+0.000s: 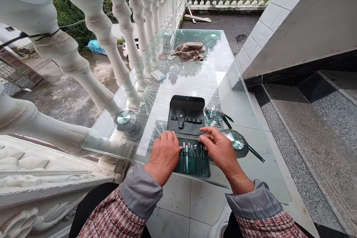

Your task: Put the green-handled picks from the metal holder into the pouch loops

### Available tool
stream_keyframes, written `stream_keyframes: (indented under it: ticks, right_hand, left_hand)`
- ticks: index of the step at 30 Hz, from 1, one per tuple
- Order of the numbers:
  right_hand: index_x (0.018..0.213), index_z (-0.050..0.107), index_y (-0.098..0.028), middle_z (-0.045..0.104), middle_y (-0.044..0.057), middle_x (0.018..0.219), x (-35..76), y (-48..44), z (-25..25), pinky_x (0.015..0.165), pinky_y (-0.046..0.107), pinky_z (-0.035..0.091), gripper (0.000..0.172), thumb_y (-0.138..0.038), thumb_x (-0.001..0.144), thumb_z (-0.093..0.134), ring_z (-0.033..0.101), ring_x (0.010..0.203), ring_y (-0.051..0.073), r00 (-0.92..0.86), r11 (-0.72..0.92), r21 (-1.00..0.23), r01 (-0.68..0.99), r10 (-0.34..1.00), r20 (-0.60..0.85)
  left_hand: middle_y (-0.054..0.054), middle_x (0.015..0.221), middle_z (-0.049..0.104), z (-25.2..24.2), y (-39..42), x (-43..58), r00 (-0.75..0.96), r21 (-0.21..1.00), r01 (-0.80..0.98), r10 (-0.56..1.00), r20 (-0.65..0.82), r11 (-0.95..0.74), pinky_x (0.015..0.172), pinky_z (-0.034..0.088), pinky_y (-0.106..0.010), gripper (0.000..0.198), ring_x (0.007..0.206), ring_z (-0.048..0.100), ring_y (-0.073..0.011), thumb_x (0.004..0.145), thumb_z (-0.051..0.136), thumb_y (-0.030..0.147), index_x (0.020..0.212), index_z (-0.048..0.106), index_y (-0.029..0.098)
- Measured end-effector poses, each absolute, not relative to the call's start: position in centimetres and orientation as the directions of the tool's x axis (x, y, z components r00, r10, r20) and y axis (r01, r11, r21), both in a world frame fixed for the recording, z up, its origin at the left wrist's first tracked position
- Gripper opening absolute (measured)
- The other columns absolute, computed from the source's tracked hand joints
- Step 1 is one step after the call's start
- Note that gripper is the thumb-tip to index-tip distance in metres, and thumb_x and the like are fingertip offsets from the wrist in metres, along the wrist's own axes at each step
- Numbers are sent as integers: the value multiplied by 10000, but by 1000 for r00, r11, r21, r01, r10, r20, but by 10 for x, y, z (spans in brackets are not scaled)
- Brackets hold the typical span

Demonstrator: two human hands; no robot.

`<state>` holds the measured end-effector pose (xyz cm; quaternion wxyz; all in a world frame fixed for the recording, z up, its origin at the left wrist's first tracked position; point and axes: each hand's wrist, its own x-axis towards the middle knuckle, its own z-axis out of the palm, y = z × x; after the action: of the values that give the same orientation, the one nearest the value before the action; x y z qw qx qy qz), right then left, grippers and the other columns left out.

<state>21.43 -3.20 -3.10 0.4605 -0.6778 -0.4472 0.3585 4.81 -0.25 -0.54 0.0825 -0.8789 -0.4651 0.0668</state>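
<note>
A black tool case point(186, 131) lies unfolded on the glass table, near its front edge. Its lower flap holds several slim metal tools point(186, 159) under loops; the loops of the upper part are bare. My left hand point(166, 150) rests on the left edge of the case, fingers together and thumb by the tools. My right hand point(219, 147) is at the right edge, thumb and index finger pinched on a thin tool at the right end of the row. Small clippers and pliers point(225, 118) lie right of the case. Green-handled tweezers point(252, 150) lie further right.
On the glass table point(245, 106) are a crumpled brown cloth point(189, 51) at the far end and a small box point(158, 75) at the left. White balusters point(96, 26) line the left side. Stone steps point(301, 130) rise at the right.
</note>
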Motion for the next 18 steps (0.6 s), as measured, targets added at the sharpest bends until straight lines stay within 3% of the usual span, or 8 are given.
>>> stream_keyframes:
  ticks: [5,10,18]
  right_hand:
    - [969,568,-194,634,11,701,212,-30,-34,559,271,401,320,-400,724,566,543,596,149,376,-217,-948,233,919,-118]
    - [1018,568,-194,631,3,682,213,-28,-35,604,286,413,324,-369,747,534,548,611,153,377,-222,-915,336,922,-85]
    - [918,627,-199,614,2,641,213,-22,-32,614,301,395,260,-346,739,511,549,614,169,403,-266,-799,540,915,-32]
  left_hand:
    - [-144,936,556,-6,-2,48,565,-208,802,824,-36,-559,626,432,-308,437,857,528,-242,874,485,376,1160,519,47]
    - [-143,945,559,-9,-2,47,569,-223,798,822,-30,-560,628,435,-307,467,861,530,-243,873,486,384,1188,501,40]
    - [-137,920,553,-10,-3,46,575,-226,795,818,-11,-563,617,432,-304,436,844,524,-238,877,475,377,1160,515,47]
